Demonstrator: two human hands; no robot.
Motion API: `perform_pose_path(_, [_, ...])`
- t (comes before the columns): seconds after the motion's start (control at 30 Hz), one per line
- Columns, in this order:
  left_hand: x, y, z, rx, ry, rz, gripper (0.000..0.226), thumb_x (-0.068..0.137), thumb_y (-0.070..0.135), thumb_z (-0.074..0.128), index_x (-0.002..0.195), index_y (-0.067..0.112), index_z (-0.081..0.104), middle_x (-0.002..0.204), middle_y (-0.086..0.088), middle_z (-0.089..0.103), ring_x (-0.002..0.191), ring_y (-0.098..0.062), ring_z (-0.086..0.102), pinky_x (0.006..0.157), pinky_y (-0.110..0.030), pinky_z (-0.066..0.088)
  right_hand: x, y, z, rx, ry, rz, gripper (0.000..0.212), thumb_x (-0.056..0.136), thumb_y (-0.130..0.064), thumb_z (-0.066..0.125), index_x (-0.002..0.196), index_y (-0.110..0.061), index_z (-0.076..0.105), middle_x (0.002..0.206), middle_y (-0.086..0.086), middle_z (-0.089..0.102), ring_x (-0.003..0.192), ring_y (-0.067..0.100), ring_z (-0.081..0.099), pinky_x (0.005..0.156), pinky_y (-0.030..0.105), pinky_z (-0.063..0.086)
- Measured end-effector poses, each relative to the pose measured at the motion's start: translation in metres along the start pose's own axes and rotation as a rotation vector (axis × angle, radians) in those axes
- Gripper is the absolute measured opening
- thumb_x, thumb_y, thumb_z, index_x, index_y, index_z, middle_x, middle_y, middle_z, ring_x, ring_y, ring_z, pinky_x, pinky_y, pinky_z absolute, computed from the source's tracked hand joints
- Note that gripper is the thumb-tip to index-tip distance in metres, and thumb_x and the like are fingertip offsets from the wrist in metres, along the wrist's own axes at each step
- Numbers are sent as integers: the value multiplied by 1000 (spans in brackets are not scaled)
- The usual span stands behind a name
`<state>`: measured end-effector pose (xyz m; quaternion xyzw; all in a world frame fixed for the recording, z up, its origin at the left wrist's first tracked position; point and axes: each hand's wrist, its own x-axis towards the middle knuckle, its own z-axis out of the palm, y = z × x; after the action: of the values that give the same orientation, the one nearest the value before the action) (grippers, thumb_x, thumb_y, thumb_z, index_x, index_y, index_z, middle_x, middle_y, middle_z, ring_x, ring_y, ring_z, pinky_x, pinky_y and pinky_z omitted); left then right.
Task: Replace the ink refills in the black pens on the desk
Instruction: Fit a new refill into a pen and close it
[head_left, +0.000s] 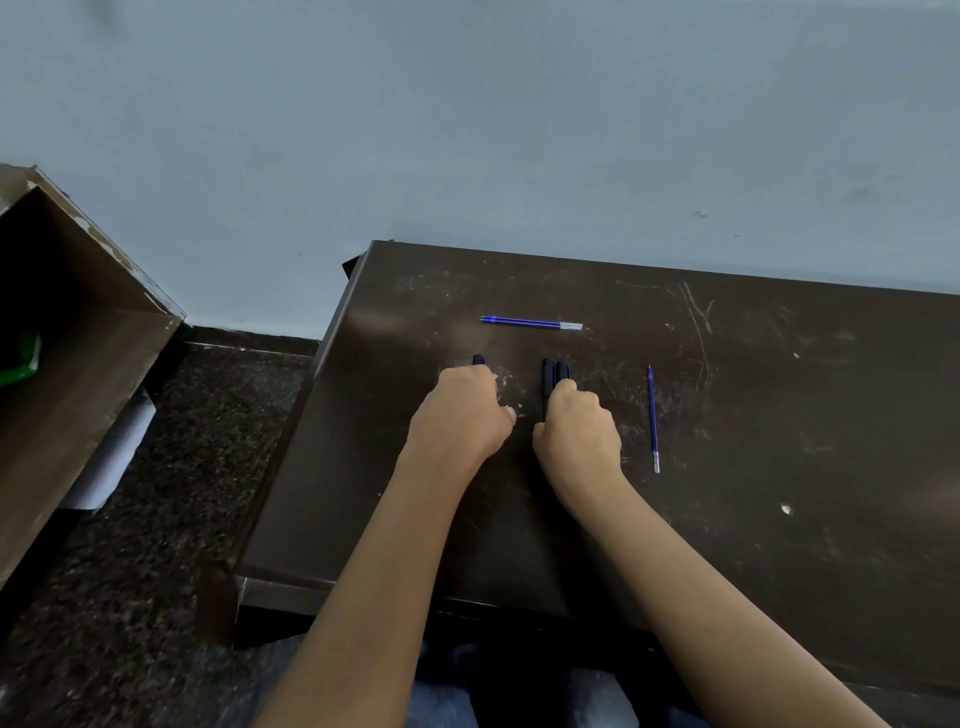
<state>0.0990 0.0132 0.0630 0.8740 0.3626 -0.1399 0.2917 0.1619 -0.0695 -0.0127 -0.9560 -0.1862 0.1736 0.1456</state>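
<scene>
**3 black pens, 3 blue refills, 2 hands on the worktop**

Both hands are resting on the dark, scratched worktop (779, 364) at ctr frame. The left hand (462, 410) is curling knuckles-up over 1 black pen (478, 359). Only the pen's far end is poking out above the fingers, the rest is hidden. The right hand (576, 426), just to its right, is curling its fingers onto a pair of black pens (548, 376) lying side by side and touching. A fingertip is sitting on the right one of the 2, and the left one is running down beside the thumb. Can't tell if it's gripping both or just 1. The hands are sitting close together, not touching.

What look like 2 blue refills (530, 323) are lying tight together crosswise above the hands, apart from the pens. A 3rd refill (653, 418) is lying alone right of the right hand, near vertical in frame w/ its pale end toward the bottom.

At left of frame 1 brown open cabinet (78, 338) is standing on the speckled floor (208, 441) w/ sth green (21, 353) inside. A blue-grey wall (467, 130) is filling the top.
</scene>
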Motion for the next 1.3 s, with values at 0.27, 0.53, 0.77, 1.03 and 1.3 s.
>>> perform_pose_path(0.27, [0, -4, -5, -29, 79, -50, 32, 93, 19, 52, 125, 14, 58, 123, -9, 57, 94, -21, 60, 82, -31, 48, -5, -9, -5, 33, 46, -137, 25, 90, -18, 56, 110, -8, 44, 102, 14, 63, 94, 36, 64, 75, 44, 55])
perform_pose_path(0.53, [-3, -10, -14, -118, 213, -62, 26, 94, 10, 47, 118, 10, 59, 115, -10, 59, 83, -17, 52, 79, -30, 47, -18, -16, 26, -46, -216, -516, 38, 97, -21, 46, 134, -19, 40, 125, 13, 37, 114, 29, 42, 94, 41, 47])
perform_pose_path(0.77, [-4, -7, -13, -103, 193, -68, 30, 95, 12, 48, 122, 10, 58, 119, -11, 59, 100, -23, 60, 85, -33, 49, -18, -16, 23, -35, -205, -406, 23, 93, -22, 53, 112, -9, 47, 114, 14, 48, 97, 33, 59, 83, 45, 53])
perform_pose_path(1.03, [5, -6, -12, -76, 125, -117, 30, 98, 16, 39, 115, 1, 58, 70, 1, 39, 57, -11, 37, 62, -22, 37, -12, -17, -4, 569, -175, -134, 29, 81, -15, 68, 104, -12, 50, 89, 2, 59, 76, 15, 60, 75, 40, 57])
perform_pose_path(1.3, [6, 0, -17, -201, 132, -104, 32, 100, 20, 40, 121, 3, 57, 108, -13, 57, 90, -20, 52, 76, -25, 38, -23, -26, -29, 1036, -456, -58, 26, 79, 1, 69, 101, -7, 57, 101, 15, 66, 85, 22, 69, 67, 31, 60])
